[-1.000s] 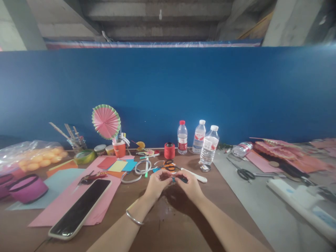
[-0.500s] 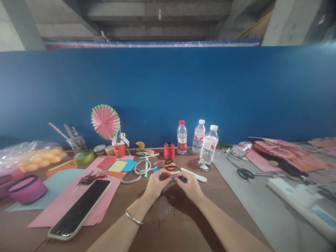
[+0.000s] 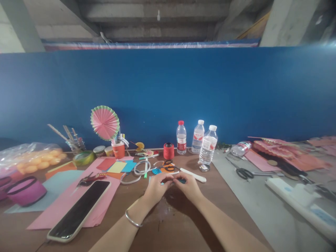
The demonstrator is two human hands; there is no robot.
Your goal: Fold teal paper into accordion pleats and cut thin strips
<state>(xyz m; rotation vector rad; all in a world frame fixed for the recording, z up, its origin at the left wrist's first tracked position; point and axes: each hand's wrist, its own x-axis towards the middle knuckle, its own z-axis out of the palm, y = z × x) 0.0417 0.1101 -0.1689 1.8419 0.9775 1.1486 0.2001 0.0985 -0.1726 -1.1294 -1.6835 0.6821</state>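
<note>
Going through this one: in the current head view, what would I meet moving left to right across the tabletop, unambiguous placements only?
Purple container fully in frame → phone → orange-red paper cup → left grip → right grip → bottle lying on its side → white power strip.

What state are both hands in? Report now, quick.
Left hand: fingers curled, tips near the right's; can't tell whether it holds anything.
Right hand: closed, apparently holding a small teal piece, mostly hidden.
</note>
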